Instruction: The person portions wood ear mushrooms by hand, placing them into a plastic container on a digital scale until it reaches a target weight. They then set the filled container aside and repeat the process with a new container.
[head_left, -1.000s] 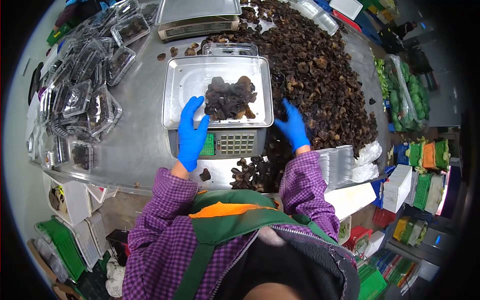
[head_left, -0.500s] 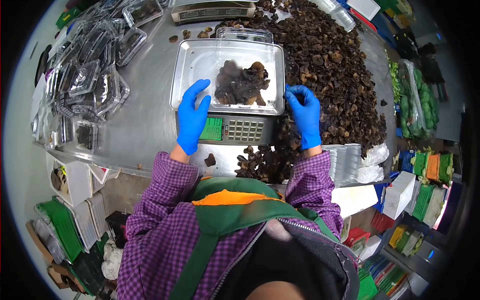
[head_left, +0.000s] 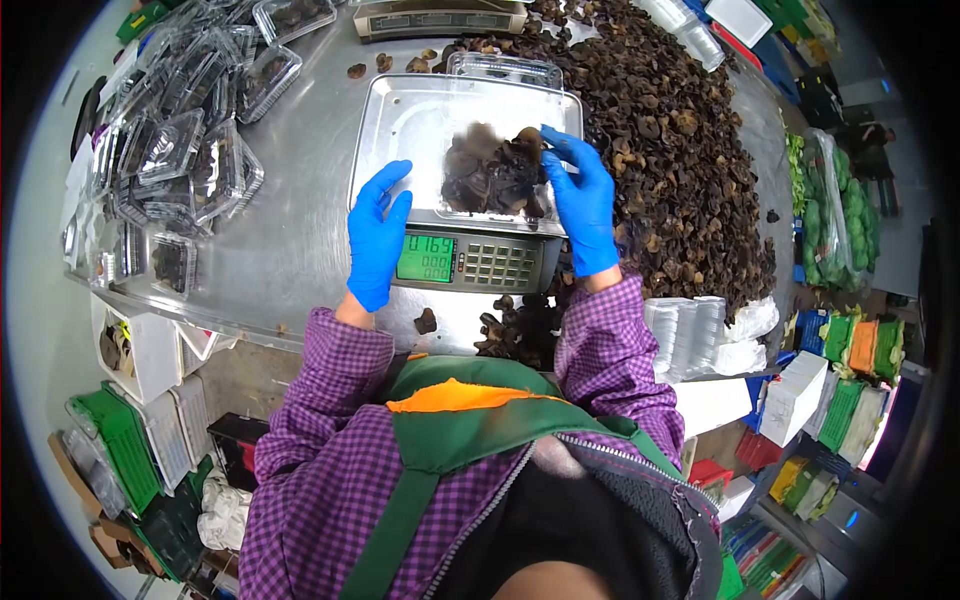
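Note:
Dark wood ear mushrooms (head_left: 490,180) are heaped in a clear plastic container on the metal tray (head_left: 405,120) of a digital scale (head_left: 500,262). The scale's green display reads 0.169 on its top line. My right hand (head_left: 583,205), in a blue glove, reaches over the tray's right side. Its thumb and fingers close at the right edge of the heap, around a brownish wood ear piece partly hidden by the fingertips. Beside the tray's front left corner is my left hand (head_left: 377,235), also gloved in blue, fingers apart and holding nothing.
A large pile of loose wood ears (head_left: 670,150) covers the steel table's right side. Clear clamshell boxes (head_left: 190,160) crowd the left. Behind the tray stands a second scale (head_left: 440,20). Stacked plastic containers (head_left: 685,335) lie at the right front edge, near a few loose mushrooms (head_left: 520,330).
My right hand has moved left from the pile's edge beside the tray to the heap on the scale. My left hand stays open near the tray's front left corner.

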